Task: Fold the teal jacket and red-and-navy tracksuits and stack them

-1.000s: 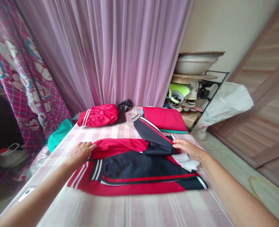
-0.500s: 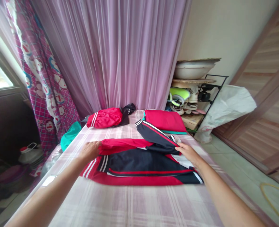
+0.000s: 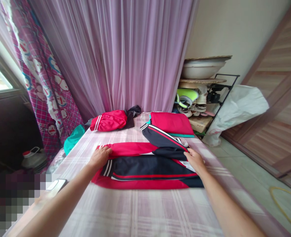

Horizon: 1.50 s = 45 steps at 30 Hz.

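Observation:
A red and black track jacket [image 3: 147, 169] with white stripes lies partly folded on the pink checked table [image 3: 145, 210]. My left hand [image 3: 99, 157] rests flat on its left end, fingers stretched over the red fabric. My right hand [image 3: 195, 159] lies on the jacket's right end, fingers on the base of a black sleeve [image 3: 161, 140] that runs back across the table. Neither hand lifts the cloth.
A folded red garment [image 3: 171, 123] lies at the back right, a bunched red and black garment [image 3: 111, 120] at the back left, teal cloth [image 3: 72, 140] at the left edge. Pink curtains hang behind. A shoe rack [image 3: 199, 98] and white sack [image 3: 236, 108] stand right. A phone [image 3: 54, 184] lies near the left edge.
Both hands have stayed on the jacket's ends while the view shifted. The jacket looks narrower and flatter, and the right hand has slid slightly inward along the sleeve.

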### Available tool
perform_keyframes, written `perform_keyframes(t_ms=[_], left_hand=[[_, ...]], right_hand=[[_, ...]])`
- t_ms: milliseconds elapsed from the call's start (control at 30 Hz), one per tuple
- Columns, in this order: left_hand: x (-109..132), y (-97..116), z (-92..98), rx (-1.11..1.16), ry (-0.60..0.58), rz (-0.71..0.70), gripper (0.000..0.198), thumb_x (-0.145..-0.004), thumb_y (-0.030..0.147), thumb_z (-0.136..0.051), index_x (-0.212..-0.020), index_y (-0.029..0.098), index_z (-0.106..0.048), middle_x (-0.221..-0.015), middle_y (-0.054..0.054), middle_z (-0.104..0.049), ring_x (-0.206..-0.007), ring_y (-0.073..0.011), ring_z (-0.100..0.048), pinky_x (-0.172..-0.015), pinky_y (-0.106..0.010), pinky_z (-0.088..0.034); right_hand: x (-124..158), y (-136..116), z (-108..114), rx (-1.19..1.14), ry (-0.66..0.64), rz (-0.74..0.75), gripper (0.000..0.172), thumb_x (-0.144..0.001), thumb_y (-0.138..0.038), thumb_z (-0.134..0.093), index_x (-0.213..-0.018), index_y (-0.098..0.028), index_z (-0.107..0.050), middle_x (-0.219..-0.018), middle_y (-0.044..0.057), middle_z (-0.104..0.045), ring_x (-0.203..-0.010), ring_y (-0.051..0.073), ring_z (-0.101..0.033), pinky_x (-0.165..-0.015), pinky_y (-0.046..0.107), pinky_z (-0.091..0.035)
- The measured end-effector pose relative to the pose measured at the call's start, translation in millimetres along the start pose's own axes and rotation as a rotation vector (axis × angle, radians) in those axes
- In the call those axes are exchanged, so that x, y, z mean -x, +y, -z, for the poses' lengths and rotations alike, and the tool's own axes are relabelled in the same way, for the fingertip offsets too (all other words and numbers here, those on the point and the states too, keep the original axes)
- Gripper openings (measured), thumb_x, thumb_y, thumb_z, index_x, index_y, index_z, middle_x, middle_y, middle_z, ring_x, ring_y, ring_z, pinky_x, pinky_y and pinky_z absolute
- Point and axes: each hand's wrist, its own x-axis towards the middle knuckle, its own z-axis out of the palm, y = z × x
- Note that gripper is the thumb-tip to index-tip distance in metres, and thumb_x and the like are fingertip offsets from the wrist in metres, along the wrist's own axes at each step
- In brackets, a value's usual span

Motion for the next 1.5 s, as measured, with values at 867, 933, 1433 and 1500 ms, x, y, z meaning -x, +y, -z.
perform_keyframes(t_ms=[867,933,1433,1500], left_hand=[[-49,25,-45.2,0.123,0.024,0.248,0.053,-0.099,0.047,-0.030,-0.147,0.029,-0.045,-0.156,-0.008,-0.044,-0.145,-0.0324,-0.034,-0.113,-0.070,-0.021],[-49,26,-46.2,0.131,0.024,0.257,0.052,-0.099,0.046,-0.030,-0.146,0.030,-0.046,-0.155,-0.008,-0.044,-0.145,-0.0334,-0.034,-0.112,-0.073,-0.020],[-50,30,-51.8,0.133,0.081,0.267,0.048,-0.099,0.045,-0.034,-0.142,0.031,-0.050,-0.152,-0.010,-0.048,-0.142,-0.0332,-0.038,-0.110,-0.077,-0.015],[-50,30,-50.9,0.135,0.079,0.265,0.048,-0.099,0.045,-0.034,-0.142,0.030,-0.050,-0.152,-0.010,-0.048,-0.141,-0.0336,-0.039,-0.110,-0.078,-0.016]], right_hand=[[32,-140,-139,0.550,-0.525,0.542,0.058,-0.100,-0.046,-0.033,-0.151,-0.021,-0.042,-0.161,0.009,-0.033,-0.149,0.023,-0.026,-0.121,0.045,-0.017],[33,-140,-137,0.515,-0.458,0.573,0.052,-0.099,-0.042,-0.038,-0.145,-0.021,-0.052,-0.155,0.010,-0.044,-0.144,0.023,-0.037,-0.119,0.042,-0.024],[-67,-152,-37,0.008,-0.415,0.101,0.028,-0.081,-0.030,-0.061,-0.101,-0.017,-0.076,-0.097,0.007,-0.076,-0.092,0.023,-0.069,-0.080,0.029,-0.051],[-49,-155,-15,-0.229,-0.608,0.213,0.029,-0.081,-0.035,-0.063,-0.101,-0.017,-0.075,-0.097,0.003,-0.076,-0.089,0.019,-0.068,-0.082,0.027,-0.051]])
